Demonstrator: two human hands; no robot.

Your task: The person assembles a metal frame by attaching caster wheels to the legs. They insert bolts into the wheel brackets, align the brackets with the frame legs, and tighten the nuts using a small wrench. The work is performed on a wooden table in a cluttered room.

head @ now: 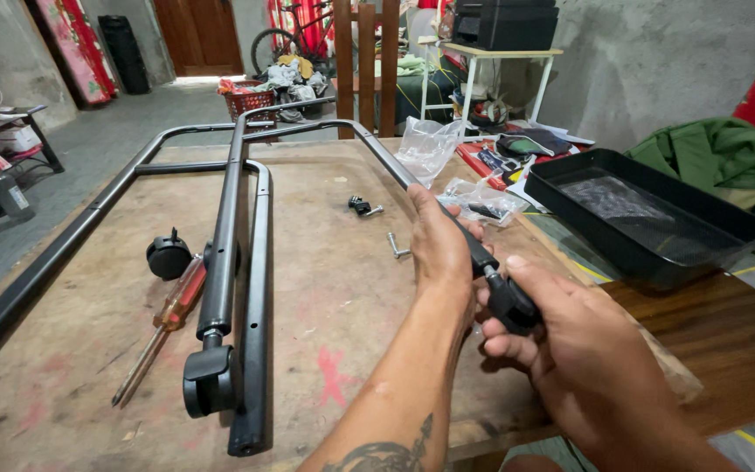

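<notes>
L hand (437, 240) gripped shut round black frame tube (395, 166). R hand (570, 345) clamped on black caster wheel (511, 304) at tube end. Screwdriver (163, 328) lies on worktable (325, 288), well apart.

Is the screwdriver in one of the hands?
No, the screwdriver lies on the table, while both hands grip the tube and its caster.

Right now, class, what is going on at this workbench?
A person grips a dark metal tube frame with the left hand, while the right hand holds a black caster wheel at the tube's end. Another tube with a caster already on it, a loose wheel and a screwdriver lie on the worn wooden table.
</notes>
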